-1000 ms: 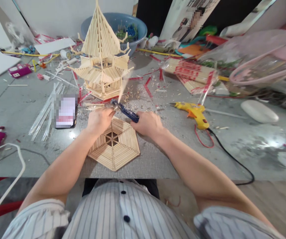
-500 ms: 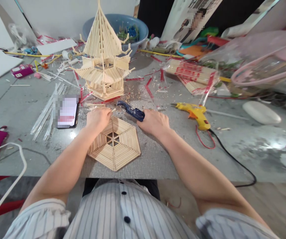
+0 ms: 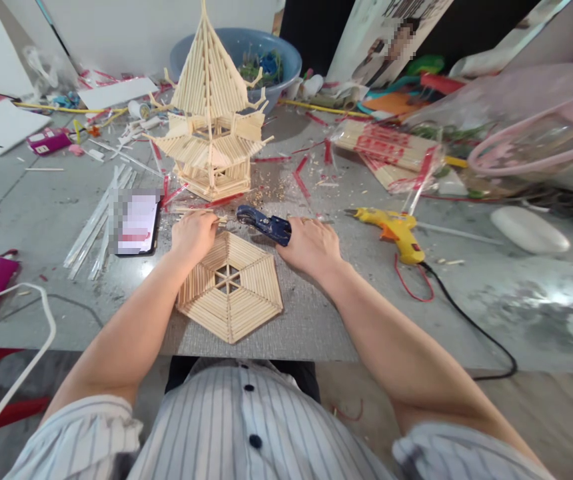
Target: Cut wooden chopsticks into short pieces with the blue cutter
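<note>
My left hand (image 3: 195,235) is closed, with the pale end of a thin wooden stick (image 3: 222,219) poking out beyond its fingertips. My right hand (image 3: 312,245) is wrapped round a dark blue hand tool (image 3: 266,225) with a curved front end, which points left toward the stick; its exact kind is hard to make out. Between my forearms a flat hexagonal panel of wooden sticks (image 3: 254,302) lies on the table, a spoked opening at its middle. Behind the hands stands a tiered pagoda model (image 3: 210,143) built from similar sticks.
A phone (image 3: 139,225) and clear glue sticks (image 3: 97,223) lie left. To the right are a yellow glue gun (image 3: 396,233) with a black cord, a white oval object (image 3: 530,229) and bagged wooden sticks (image 3: 386,147). A blue basin (image 3: 286,63) stands behind the pagoda.
The whole view has shifted slightly. Both hands keep nearly the same places, the left still on the stick and the right still on the blue tool, with only small finger movements.
</note>
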The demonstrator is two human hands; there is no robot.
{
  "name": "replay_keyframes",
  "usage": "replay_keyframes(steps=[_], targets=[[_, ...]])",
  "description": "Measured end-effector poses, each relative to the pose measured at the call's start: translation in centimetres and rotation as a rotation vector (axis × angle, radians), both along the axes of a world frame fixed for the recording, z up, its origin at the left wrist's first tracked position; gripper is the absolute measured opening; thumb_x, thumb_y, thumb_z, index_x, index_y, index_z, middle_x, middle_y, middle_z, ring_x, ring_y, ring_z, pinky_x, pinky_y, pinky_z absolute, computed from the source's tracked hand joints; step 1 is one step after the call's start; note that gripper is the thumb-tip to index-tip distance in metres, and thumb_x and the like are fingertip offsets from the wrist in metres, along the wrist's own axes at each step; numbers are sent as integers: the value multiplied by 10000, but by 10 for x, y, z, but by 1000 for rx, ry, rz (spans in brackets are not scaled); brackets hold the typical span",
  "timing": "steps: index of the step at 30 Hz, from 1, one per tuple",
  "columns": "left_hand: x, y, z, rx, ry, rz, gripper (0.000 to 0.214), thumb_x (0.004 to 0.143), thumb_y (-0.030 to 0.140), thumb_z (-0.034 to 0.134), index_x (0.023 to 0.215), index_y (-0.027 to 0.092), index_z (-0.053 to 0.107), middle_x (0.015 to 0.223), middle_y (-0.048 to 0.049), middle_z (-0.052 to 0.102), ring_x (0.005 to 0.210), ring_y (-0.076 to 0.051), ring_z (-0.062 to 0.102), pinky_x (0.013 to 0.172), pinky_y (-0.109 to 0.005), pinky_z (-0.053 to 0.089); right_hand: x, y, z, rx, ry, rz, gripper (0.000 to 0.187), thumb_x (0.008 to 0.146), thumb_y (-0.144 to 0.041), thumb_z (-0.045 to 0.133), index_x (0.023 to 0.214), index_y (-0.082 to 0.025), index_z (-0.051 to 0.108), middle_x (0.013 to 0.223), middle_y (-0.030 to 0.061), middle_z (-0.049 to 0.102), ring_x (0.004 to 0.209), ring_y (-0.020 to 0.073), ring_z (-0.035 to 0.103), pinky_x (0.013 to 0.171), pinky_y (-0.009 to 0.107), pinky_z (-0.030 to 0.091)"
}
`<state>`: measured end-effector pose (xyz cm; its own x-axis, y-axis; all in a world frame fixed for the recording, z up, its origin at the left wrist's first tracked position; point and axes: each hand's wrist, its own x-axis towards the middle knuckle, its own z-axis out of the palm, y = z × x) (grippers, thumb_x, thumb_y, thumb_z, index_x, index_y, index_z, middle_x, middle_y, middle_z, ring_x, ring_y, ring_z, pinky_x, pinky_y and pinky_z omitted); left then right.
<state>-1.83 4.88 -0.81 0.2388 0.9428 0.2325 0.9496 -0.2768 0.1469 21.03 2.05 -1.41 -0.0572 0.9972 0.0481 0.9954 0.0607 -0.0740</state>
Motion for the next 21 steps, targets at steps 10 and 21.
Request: replay_keyframes(steps=[10,21], targets=[[-3,2,-3,34,-31,13,289,856,152,496,1008,242,725,1060,-103,718,1048,-294,603,742,-386,503,-2,-1,1,-9,-7,-5,467,837,-498,544,1078,-108,633,1045,188,699,1019,340,646,825,425,445],[-12,8,-7,87,-38,11,327,840,108,463,1017,188,726,1034,-123,699,1045,-294,574,874,-422,476,3,2,-6,23,-18,4,655,818,-636,557,1158,-77,587,1130,222,654,1093,367,590,894,437,404]])
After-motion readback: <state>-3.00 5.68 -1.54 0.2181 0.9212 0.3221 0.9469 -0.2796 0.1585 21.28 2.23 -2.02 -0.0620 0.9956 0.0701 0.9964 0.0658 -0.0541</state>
